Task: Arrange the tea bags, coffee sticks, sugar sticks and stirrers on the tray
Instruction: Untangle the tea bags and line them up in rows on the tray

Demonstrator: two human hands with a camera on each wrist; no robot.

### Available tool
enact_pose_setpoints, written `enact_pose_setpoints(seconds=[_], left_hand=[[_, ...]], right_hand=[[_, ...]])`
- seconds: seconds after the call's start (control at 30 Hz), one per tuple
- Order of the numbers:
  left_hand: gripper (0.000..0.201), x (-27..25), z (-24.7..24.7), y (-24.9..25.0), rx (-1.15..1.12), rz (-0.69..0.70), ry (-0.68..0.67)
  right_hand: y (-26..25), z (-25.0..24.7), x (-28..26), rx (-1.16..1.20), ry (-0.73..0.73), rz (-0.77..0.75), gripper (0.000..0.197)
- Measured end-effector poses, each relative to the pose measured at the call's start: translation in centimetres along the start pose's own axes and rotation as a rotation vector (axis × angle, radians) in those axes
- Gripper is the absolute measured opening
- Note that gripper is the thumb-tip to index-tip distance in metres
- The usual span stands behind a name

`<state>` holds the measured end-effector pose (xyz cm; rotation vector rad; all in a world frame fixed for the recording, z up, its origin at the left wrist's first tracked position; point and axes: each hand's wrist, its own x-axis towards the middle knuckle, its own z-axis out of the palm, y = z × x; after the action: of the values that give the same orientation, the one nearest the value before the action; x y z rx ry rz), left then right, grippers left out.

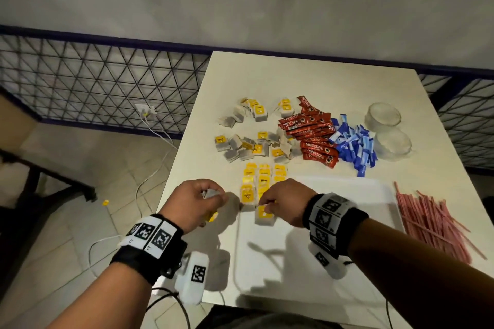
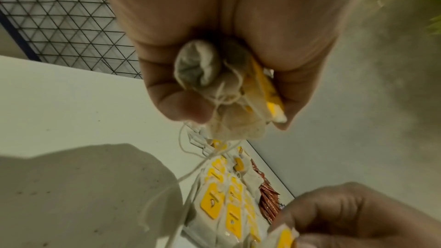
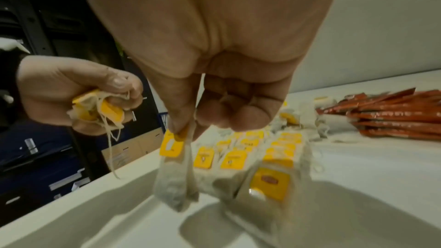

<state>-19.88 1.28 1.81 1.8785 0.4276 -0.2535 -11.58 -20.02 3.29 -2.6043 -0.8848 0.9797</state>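
Note:
My left hand (image 1: 212, 196) grips a crumpled bunch of tea bags (image 2: 222, 86) with loose strings, just left of the white tray (image 1: 334, 222). My right hand (image 1: 267, 207) pinches one yellow-tagged tea bag (image 3: 176, 176) by its top, hanging just above the tray's near-left part. Rows of tea bags (image 1: 263, 181) lie flat at the tray's far left corner. Beyond them sit a loose heap of tea bags (image 1: 248, 144), red coffee sticks (image 1: 312, 136) and blue sugar sticks (image 1: 352, 144). Pink stirrers (image 1: 433, 222) lie right of the tray.
Two clear glass bowls (image 1: 385, 115) stand at the table's far right. The table's left edge (image 1: 171, 176) runs close to my left hand, with tiled floor, white cables and a wire mesh fence (image 1: 93, 83) beyond. One yellow tag lies on the floor (image 1: 105, 202).

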Motion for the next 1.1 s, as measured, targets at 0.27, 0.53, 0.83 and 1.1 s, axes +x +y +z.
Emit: enact_pose_setpoints(seconds=[0.27, 0.53, 0.83, 1.1], left_hand=[[0.007, -0.5, -1.0, -1.3, -0.019, -0.017, 0.011], [0.007, -0.2, -1.2, -2.2, -0.043, -0.034, 0.004], [0.009, -0.2, -0.5, -2.4, -0.041, -0.048, -0.021], [0.015, 0.1, 1.2, -1.4, -0.532, -0.242, -0.025]], right_hand=[[0.9, 1.5, 2.9, 0.0, -0.023, 0.124, 0.023], [1.6, 1.4, 4.1, -0.012, 0.001, 0.124, 0.025], [2.1, 2.1, 4.7, -0.009, 0.065, 0.179, 0.018], [0.8, 1.9, 3.1, 0.236, 0.354, -0.055, 0.013]])
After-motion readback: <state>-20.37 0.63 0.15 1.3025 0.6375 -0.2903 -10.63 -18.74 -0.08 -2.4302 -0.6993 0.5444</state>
